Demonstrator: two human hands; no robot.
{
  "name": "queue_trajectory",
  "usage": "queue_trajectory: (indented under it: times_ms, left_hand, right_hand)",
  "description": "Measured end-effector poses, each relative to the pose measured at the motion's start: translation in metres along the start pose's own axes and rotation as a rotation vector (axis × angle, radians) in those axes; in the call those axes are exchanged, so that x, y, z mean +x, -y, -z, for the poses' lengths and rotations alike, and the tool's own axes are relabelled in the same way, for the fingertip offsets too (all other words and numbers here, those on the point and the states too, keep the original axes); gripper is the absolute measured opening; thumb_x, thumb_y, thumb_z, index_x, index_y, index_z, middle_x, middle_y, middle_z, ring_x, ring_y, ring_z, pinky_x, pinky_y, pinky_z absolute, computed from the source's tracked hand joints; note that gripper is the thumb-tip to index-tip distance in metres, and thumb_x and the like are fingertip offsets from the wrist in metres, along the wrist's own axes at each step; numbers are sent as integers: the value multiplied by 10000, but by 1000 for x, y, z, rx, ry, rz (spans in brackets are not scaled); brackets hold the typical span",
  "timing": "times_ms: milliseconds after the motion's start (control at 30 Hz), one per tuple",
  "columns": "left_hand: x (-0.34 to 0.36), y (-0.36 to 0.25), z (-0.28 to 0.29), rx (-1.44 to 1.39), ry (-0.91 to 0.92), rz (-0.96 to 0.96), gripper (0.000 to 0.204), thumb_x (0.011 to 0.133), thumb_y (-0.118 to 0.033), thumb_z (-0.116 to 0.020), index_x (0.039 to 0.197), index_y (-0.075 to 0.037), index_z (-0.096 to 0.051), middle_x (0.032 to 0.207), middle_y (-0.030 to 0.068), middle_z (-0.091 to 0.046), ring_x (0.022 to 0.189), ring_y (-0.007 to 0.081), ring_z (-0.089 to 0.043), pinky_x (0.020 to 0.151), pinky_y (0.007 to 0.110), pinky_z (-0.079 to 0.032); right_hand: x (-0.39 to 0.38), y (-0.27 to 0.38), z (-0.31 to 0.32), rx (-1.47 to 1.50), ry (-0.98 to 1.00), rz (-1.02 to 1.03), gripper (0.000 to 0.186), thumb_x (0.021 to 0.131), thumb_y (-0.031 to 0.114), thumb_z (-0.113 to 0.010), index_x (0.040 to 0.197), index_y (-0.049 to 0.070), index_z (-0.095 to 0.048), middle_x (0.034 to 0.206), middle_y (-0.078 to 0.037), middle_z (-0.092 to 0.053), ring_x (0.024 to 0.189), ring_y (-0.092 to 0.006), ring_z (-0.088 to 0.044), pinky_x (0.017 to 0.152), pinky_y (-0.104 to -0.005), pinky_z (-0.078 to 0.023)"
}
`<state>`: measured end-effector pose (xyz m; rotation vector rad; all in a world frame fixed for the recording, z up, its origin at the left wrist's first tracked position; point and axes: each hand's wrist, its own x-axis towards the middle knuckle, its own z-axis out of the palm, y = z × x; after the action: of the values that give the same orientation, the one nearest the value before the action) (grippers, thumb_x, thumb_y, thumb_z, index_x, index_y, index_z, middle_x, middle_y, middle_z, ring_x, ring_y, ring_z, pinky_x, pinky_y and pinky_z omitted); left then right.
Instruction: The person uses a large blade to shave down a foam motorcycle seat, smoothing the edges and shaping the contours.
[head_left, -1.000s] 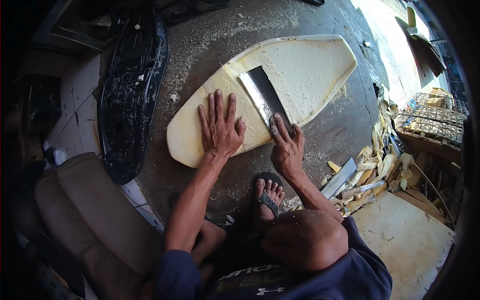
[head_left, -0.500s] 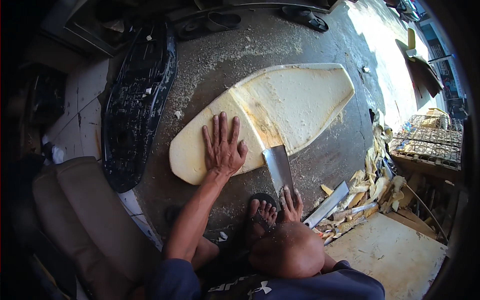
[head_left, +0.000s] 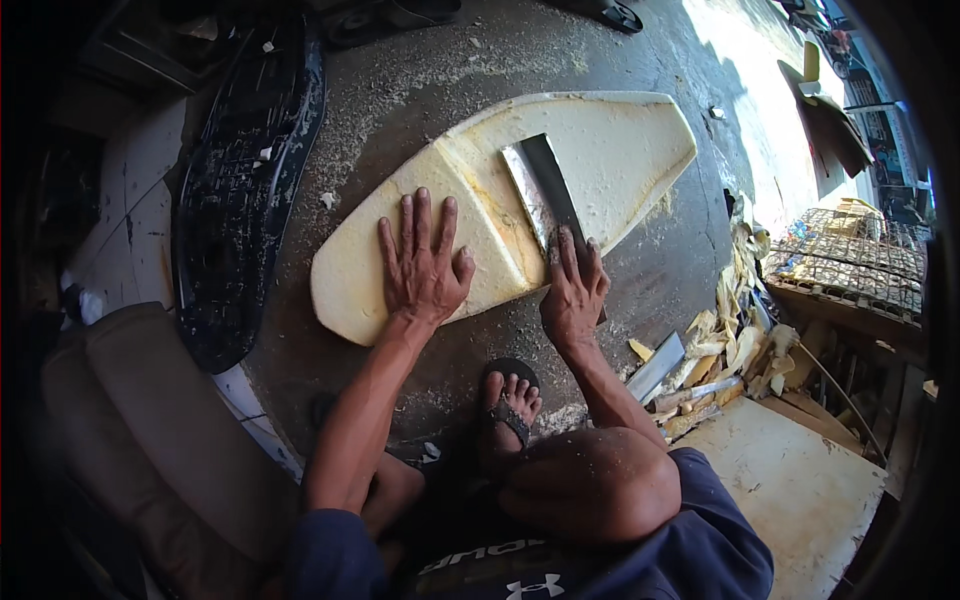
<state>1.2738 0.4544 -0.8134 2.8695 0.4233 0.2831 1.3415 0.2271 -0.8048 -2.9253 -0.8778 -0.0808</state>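
A cream foam seat pad [head_left: 625,150] lies on the dark floor in front of me, with a raised step across its middle and a yellowish patch beside it. My left hand [head_left: 425,285] rests flat on its left part, fingers spread. A wide, flat metal blade [head_left: 545,185] lies over the foam just right of the step. My right hand [head_left: 573,300] holds the blade at its near end, fingers stretched along it; the palm side of that grip is hidden. To the left lies a long black plastic seat base [head_left: 245,190], specked with white bits.
Foam offcuts [head_left: 735,345] are heaped at the right, beside a second metal blade [head_left: 655,366] and a wire rack [head_left: 850,262]. A pale board [head_left: 790,490] lies at lower right. A brown padded seat [head_left: 190,400] stands at lower left. Sandals [head_left: 400,18] lie at the far edge.
My right hand has moved away from me, pushing the blade from the foam's near edge up across its surface. The left hand stays flat on the foam. The whole view has shifted slightly.
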Motion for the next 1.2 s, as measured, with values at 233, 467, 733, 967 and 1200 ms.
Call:
queue_trajectory:
  times_ms: [233,467,733,967,1200]
  left_hand:
    - [-6,6,-17,5,-26,23,766,947,-362,-540,1651,-175,-302,1709,197,-223,1578,396,-217,1257,646,-112]
    - [-21,13,-1,-19,6,36,763,947,-373,-555,1643,-168,-318,1704,210,-223,1573,404,-220,1257,651,-102]
    - [1,3,-3,-17,-11,16,751,952,-365,-566,1633,-146,-337,1696,210,-243,1570,398,-229,1260,632,-126]
    - [-10,12,-10,-16,-34,38,755,948,-353,-561,1641,-165,-328,1696,209,-250,1569,399,-237,1257,639,-121]
    - [4,4,-2,-13,-81,-16,744,959,-356,-550,1639,-153,-326,1698,212,-238,1572,405,-222,1255,641,-118]
  right_hand:
    - [-121,-28,-25,43,3,-51,711,807,-68,-530,1498,95,-544,1635,-99,-431,1485,-429,-348,1189,-532,-276]
    - [-80,-13,4,-89,75,-44,599,826,-2,-566,1419,80,-592,1657,-61,-388,1480,-402,-335,1109,-513,-323]
    - [23,-33,-6,-139,-128,-43,651,822,-18,-541,1461,104,-571,1668,-29,-380,1428,-405,-367,1097,-499,-340]
    - [-100,-35,-18,-70,46,-66,769,748,-104,-515,1478,128,-565,1652,-20,-413,1477,-388,-347,1161,-520,-289]
    - [-46,-17,-5,-58,-30,-84,613,854,1,-541,1447,145,-601,1648,-28,-420,1437,-409,-368,1143,-528,-309]
